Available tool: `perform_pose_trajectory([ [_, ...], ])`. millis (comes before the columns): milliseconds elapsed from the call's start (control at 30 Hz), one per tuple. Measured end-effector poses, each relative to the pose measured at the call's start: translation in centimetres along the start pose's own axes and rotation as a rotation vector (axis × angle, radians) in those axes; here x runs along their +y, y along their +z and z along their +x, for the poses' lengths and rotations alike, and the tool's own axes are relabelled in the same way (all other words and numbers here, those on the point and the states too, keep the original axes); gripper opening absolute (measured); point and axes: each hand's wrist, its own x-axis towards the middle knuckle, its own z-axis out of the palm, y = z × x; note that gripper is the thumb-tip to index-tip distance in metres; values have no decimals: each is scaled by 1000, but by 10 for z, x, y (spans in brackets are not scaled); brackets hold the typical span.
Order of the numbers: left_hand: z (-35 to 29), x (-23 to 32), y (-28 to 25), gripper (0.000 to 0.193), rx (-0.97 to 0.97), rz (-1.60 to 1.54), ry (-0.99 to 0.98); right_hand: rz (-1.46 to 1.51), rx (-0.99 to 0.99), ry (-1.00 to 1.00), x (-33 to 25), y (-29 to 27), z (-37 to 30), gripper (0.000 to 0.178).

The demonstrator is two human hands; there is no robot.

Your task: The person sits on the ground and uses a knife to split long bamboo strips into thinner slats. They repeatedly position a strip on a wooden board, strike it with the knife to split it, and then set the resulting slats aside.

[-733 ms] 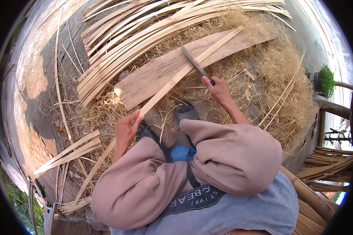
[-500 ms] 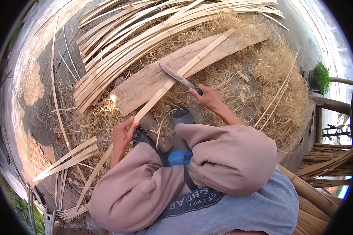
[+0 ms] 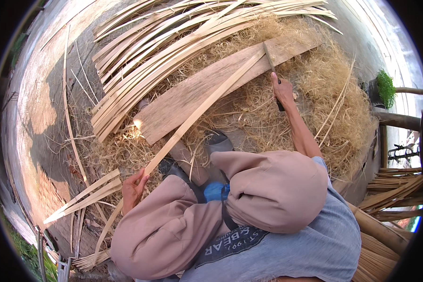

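Observation:
My left hand point(image 3: 134, 186) is closed around the near part of a long pale bamboo strip point(image 3: 197, 114). The strip slants away to the upper right across a flat wooden board point(image 3: 183, 100), and its tail runs on behind the hand toward the lower left. In my right hand point(image 3: 283, 90) is a knife point(image 3: 270, 57) with a dark handle, gripped with the blade pointing away from me. The blade's tip lies by the strip's far end, over the board; whether it touches the strip I cannot tell.
Beyond the board lies a pile of bamboo strips point(image 3: 141, 80). Curly shavings point(image 3: 333, 89) heap around the board, mostly at the right. A few loose strips point(image 3: 87, 195) lie at the left. A bamboo pole point(image 3: 376, 230) and bundled strips point(image 3: 395, 195) are at the lower right.
My right hand has moved the knife up and to the right, from mid-strip to its far end. My left hand has drawn back toward the lower left, and the strip's far end with it.

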Motion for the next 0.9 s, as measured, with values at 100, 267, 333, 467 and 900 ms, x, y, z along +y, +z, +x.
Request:
perform_pose_trajectory([
  [100, 6, -9, 12, 37, -2, 46, 10, -126, -170, -138, -20, 2, -27, 74],
  [267, 4, 21, -7, 38, -50, 112, -77, 41, -82, 48, -2, -6, 16, 77],
  [333, 3, 10, -7, 39, -56, 95, -64, -14, -60, 69, -7, -15, 37, 78],
  [467, 8, -12, -3, 42, -59, 69, 40, -196, -50, -114, 4, -4, 18, 77],
  [900, 74, 76, 76, 51, -133, 353, 81, 96, -339, -537, -121, 82, -135, 57],
])
